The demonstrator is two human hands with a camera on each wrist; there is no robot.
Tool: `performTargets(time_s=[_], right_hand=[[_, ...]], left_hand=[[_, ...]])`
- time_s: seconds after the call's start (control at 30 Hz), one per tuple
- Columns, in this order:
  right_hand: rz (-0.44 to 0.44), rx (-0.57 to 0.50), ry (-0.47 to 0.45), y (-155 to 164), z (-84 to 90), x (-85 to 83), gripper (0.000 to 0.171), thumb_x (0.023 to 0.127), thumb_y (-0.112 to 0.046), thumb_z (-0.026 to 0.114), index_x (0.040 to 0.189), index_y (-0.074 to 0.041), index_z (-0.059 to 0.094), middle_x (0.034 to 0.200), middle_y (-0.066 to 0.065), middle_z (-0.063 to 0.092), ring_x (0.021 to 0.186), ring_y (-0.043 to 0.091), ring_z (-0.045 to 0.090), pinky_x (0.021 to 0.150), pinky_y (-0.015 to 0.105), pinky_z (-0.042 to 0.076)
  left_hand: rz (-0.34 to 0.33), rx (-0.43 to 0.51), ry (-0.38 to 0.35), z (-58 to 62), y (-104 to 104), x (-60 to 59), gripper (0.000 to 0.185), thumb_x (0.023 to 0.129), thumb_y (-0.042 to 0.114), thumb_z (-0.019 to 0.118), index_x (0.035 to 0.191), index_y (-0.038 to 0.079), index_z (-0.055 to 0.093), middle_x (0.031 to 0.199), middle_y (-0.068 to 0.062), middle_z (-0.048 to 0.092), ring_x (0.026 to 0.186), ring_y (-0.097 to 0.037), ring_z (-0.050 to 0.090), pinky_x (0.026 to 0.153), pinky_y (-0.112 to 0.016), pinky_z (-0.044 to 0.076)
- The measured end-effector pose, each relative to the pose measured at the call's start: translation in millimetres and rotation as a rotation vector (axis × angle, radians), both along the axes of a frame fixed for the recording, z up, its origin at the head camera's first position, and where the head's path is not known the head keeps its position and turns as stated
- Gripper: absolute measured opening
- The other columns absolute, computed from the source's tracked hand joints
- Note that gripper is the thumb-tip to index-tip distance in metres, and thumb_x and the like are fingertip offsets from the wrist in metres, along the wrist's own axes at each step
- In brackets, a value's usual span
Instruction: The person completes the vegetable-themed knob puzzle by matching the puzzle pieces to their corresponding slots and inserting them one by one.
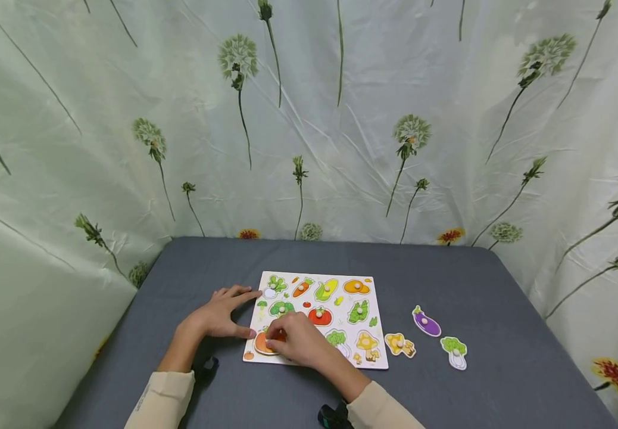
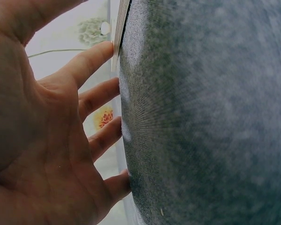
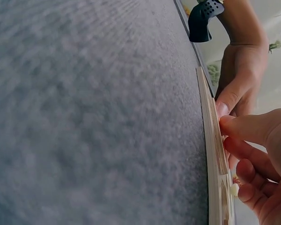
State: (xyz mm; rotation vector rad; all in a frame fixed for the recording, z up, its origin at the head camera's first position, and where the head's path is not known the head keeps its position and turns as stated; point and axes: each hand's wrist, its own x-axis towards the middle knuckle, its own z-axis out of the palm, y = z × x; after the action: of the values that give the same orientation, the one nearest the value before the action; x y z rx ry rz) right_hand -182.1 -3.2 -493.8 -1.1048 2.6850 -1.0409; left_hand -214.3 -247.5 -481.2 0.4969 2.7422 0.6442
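Note:
A white wooden peg puzzle board (image 1: 298,280) with vegetable pictures lies on the grey table. At its near-left corner my right hand (image 1: 299,339) pinches an orange pumpkin piece (image 1: 262,345) between thumb and fingers. In the right wrist view, the pumpkin piece (image 3: 218,136) shows its wooden side edge, standing above the board's surface. Spread along the board's left edge, my left hand (image 1: 218,313) touches it with index finger and thumb. The left wrist view shows that hand's fingers (image 2: 96,61) straight and apart, several of them resting on the cloth.
To the board's right lie loose pieces: a yellow mushroom (image 1: 399,344), a purple eggplant (image 1: 426,322) and a bok choy (image 1: 454,353). Knobbed pieces such as the tomato (image 1: 320,317) and corn (image 1: 326,290) sit on the board. A floral curtain (image 1: 341,119) hangs behind the table (image 1: 207,256).

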Motion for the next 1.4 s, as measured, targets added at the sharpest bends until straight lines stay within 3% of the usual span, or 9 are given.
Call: performTargets(time_s=[0.17,0.47,0.83,1.17,1.4], right_hand=[[-0.003,0.004,0.003,-0.7,-1.0,-0.8,0.004,0.089,-0.016,0.081,0.092,-0.019,0.081,0.082,-0.014,0.074,0.074,-0.004,0.055,0.066,0.011,0.042],[-0.011,0.032,0.022,-3.9,-2.9,2.0,0.004,0.087,-0.018,0.083,0.089,-0.021,0.079,0.075,-0.016,0.069,0.072,-0.004,0.052,0.064,0.01,0.041],[-0.019,0.022,-0.01,-4.9,-3.2,2.4,0.005,0.088,-0.017,0.082,0.09,-0.021,0.079,0.079,-0.015,0.07,0.072,-0.005,0.052,0.065,0.01,0.043],[0.028,0.033,-0.084,1.6,-1.5,7.3,0.013,0.092,-0.016,0.079,0.105,-0.016,0.08,0.093,-0.011,0.076,0.082,-0.003,0.061,0.075,0.011,0.049],[0.032,0.05,-0.062,8.7,1.4,9.3,0.017,0.092,-0.018,0.079,0.109,-0.017,0.079,0.096,-0.012,0.074,0.081,-0.002,0.058,0.074,0.012,0.047]], left_hand=[[-0.005,-0.004,0.002,1.2,1.1,-1.0,0.098,0.074,0.057,0.085,0.157,0.025,0.045,0.161,-0.015,0.039,0.148,-0.051,0.028,0.115,-0.078,0.016],[-0.016,0.009,0.004,0.9,1.9,0.5,0.097,0.074,0.058,0.084,0.157,0.024,0.045,0.16,-0.017,0.04,0.146,-0.052,0.029,0.115,-0.079,0.016],[-0.018,-0.004,0.03,-1.0,-0.3,0.6,0.102,0.071,0.059,0.086,0.157,0.023,0.045,0.159,-0.015,0.041,0.143,-0.048,0.034,0.111,-0.077,0.026],[-0.007,-0.003,0.01,0.2,0.2,2.5,0.1,0.07,0.056,0.088,0.156,0.023,0.047,0.159,-0.016,0.041,0.144,-0.048,0.034,0.112,-0.077,0.024],[0.001,-0.012,0.016,-0.2,2.2,0.8,0.101,0.069,0.057,0.088,0.155,0.024,0.047,0.159,-0.015,0.042,0.144,-0.048,0.034,0.114,-0.077,0.021]])
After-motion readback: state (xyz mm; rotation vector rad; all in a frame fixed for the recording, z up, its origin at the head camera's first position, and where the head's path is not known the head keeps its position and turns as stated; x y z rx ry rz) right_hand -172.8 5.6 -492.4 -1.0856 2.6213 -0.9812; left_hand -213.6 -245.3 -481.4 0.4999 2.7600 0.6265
